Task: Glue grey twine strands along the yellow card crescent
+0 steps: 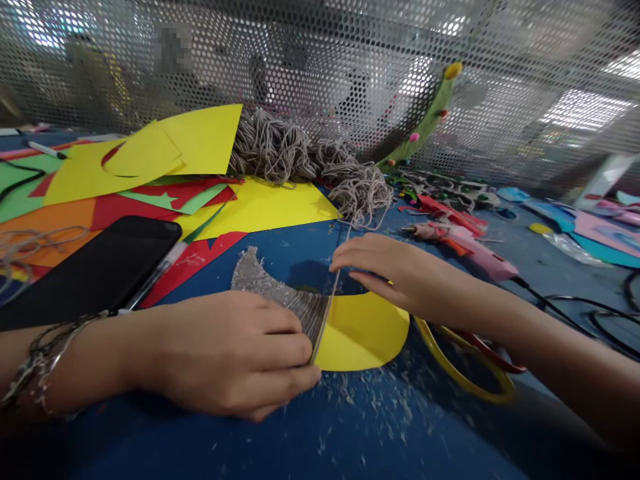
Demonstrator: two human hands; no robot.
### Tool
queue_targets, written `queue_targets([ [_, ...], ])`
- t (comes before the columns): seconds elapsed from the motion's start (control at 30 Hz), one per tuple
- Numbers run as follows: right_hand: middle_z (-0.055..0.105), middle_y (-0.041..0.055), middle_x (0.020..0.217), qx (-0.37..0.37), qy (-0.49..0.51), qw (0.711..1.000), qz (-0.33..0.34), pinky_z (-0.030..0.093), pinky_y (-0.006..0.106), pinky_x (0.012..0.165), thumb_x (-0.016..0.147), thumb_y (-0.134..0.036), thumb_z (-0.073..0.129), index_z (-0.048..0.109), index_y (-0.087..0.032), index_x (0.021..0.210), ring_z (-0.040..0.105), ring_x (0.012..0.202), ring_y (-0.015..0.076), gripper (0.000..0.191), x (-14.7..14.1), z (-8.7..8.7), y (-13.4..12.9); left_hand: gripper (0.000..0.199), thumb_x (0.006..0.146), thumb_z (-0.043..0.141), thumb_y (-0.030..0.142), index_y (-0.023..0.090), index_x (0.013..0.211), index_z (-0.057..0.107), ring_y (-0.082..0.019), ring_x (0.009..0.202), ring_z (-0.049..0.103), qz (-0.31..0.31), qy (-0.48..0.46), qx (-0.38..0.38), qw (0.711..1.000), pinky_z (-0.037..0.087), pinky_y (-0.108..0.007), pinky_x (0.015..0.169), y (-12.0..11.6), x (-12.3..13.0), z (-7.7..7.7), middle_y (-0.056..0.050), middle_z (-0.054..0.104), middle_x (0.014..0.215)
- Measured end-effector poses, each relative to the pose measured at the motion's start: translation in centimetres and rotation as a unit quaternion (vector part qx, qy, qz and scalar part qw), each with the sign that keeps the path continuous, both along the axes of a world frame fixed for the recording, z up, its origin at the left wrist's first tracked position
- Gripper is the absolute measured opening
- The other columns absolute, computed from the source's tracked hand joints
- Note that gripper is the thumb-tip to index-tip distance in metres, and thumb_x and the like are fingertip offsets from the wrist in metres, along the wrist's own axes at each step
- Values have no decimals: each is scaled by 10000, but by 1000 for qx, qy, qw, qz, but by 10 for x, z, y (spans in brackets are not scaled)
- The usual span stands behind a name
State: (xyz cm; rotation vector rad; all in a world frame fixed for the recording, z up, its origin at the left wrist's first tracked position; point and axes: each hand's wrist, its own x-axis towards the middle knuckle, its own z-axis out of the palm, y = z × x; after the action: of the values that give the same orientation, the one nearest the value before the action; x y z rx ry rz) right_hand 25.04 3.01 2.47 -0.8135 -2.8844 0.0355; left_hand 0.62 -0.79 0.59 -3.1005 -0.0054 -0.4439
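A yellow paper crescent (367,330) lies on the blue table, its left part covered with close rows of grey yarn (280,290). My left hand (235,350) is closed on the crescent's lower edge, thumb and fingers pressed against the yarn-covered part. One taut yarn strand (334,287) crosses the paper from those fingertips up toward the loose yarn heap (363,197). At the crescent's upper edge, my right hand (385,263) has its fingertips closed on that strand. The undersides of both hands' grips are hidden.
Coloured paper sheets (270,207), a black phone (100,267) and a pen (157,273) lie left. Right are a pink glue gun (465,247) with a black cord and yellow-and-red looped handles (460,363). A perforated metal screen (310,80) stands behind. Scraps litter the table (300,440).
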Motion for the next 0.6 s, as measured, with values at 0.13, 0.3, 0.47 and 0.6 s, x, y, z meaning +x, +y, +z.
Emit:
queue_targets([
  [0.13,582,62,1051,-40,-17,999,-15,389,339,877,878,-219,361,540,-185,1037,513,987,163,242,3,-5,4,263,885,369,167,93,1006,590,-179,770,571,-4,-8,10,1000,505,-316,739,-1,0,-1,-67,627,824],
  [0.3,546,89,1007,-87,-26,995,-40,418,319,783,869,-239,369,544,-175,1023,522,901,167,242,-1,-7,3,246,872,389,172,114,974,605,-165,767,569,-4,-14,14,1000,501,-307,753,0,1,-2,-56,632,820],
  [0.47,536,69,908,-114,-12,992,-45,395,273,703,867,-238,367,554,-167,899,503,787,135,203,-2,-7,2,246,866,394,169,109,976,605,-162,763,570,-2,-12,9,1000,502,-300,744,0,2,-2,-57,635,817],
  [0.6,544,41,834,-144,11,989,-27,369,246,681,849,-226,396,540,-163,852,484,749,114,158,-5,-1,-2,238,844,423,175,104,980,605,-171,767,577,-5,-7,-10,1000,496,-304,752,-1,2,-1,-62,639,817],
])
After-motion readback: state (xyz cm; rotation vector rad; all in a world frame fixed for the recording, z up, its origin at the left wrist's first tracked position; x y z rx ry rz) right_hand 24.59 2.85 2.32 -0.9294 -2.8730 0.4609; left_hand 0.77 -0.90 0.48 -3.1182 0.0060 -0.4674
